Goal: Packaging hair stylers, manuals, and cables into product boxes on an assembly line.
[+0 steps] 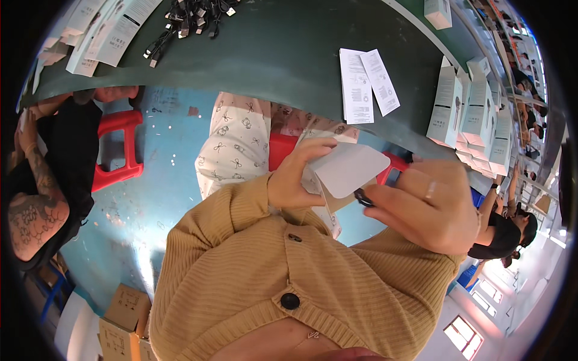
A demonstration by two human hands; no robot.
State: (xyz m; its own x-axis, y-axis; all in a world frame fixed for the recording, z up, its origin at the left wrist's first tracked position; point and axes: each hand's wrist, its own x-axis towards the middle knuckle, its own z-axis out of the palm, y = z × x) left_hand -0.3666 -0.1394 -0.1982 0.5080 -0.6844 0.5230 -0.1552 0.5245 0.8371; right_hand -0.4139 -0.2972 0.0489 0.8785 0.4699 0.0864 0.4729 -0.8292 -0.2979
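Observation:
My left hand [296, 175] is closed around a small white cardboard box [352, 168], thumb on the near side and fingers at the far side. The box is tilted, and a rounded white flap stands out from its end toward the right. At the edge of that flap, my right hand [430, 207] pinches a black cable [363, 197] between thumb and fingertips. Most of the cable is hidden by the fingers. Both hands are in front of my body, short of the table's edge.
On the dark green table [271, 66] lie a heap of black USB cables [191, 19] and printed leaflets [356, 90]. White boxes [123, 33] stand at the far left, more white boxes [448, 108] at the right. A person [54, 180] sits left near a red stool [123, 147].

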